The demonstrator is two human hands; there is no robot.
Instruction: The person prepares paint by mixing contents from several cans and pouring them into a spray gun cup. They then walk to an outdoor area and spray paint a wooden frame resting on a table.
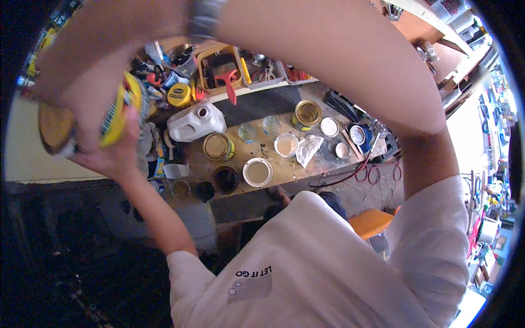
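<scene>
At the upper left, my left hand point(112, 158) grips a tin can point(123, 112) from below; it has a yellow label, is tilted, and shows a gold-brown round end. My right arm stretches across the top of the picture, with my right hand point(82, 93) over that can, its fingers blurred and partly hidden, so their grip is unclear. Beside them on the stained workbench point(295, 175) are a white plastic jug point(191, 126), open gold tins point(217, 146), clear cups point(246, 134), dark cups point(226, 179) and a white tub of beige liquid point(257, 172).
Trays of tools point(260, 71) and a red scraper point(227, 82) line the bench's back, below a wooden shelf point(437, 27). A crumpled white bag point(309, 150) and small lids lie toward the right. An orange seat point(369, 224) and red hoses point(372, 172) sit lower right.
</scene>
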